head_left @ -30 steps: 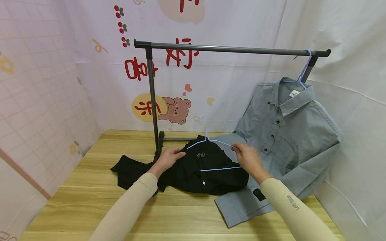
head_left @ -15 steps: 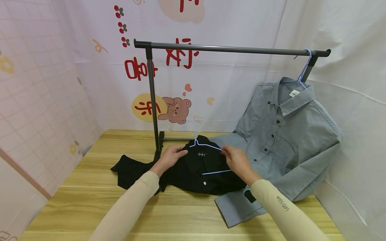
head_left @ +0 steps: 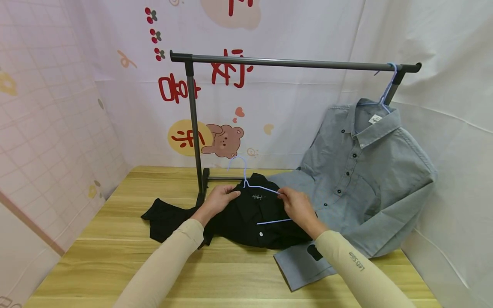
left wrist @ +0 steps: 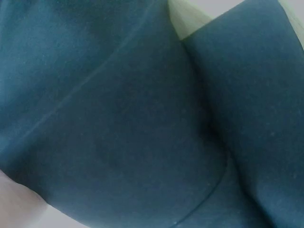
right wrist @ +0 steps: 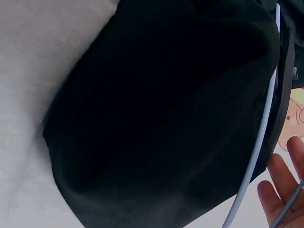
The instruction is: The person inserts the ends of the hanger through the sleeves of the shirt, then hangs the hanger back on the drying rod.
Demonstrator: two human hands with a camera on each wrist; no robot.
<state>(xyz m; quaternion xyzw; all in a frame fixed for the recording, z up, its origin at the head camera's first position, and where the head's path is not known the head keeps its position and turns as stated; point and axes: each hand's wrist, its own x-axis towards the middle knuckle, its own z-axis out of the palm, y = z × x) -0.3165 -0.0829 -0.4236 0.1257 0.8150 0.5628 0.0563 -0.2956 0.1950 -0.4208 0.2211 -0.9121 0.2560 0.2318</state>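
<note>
A black shirt [head_left: 246, 214] with a white button lies on the wooden table, its collar toward the back. My left hand [head_left: 220, 199] pinches the shirt near its left shoulder; dark cloth fills the left wrist view. A pale blue wire hanger [head_left: 263, 187] is partly inside the shirt, its hook rising above the collar. My right hand [head_left: 296, 205] grips the hanger's right arm by the other shoulder. The hanger's lower bar shows across the shirt front, and its left end is hidden under the cloth. In the right wrist view the hanger [right wrist: 266, 111] runs beside the black cloth.
A dark metal clothes rack [head_left: 292, 62] stands on the table [head_left: 215, 273]. At its right end a grey button shirt [head_left: 369, 171] hangs on another blue hanger [head_left: 386, 92], its lower part spread over the table behind and under the black shirt. White printed cloth walls surround the table.
My right hand has moved left with the hanger, sliding its left arm farther into the black shirt's shoulder. The left hand stays nearly in place at the collar side.
</note>
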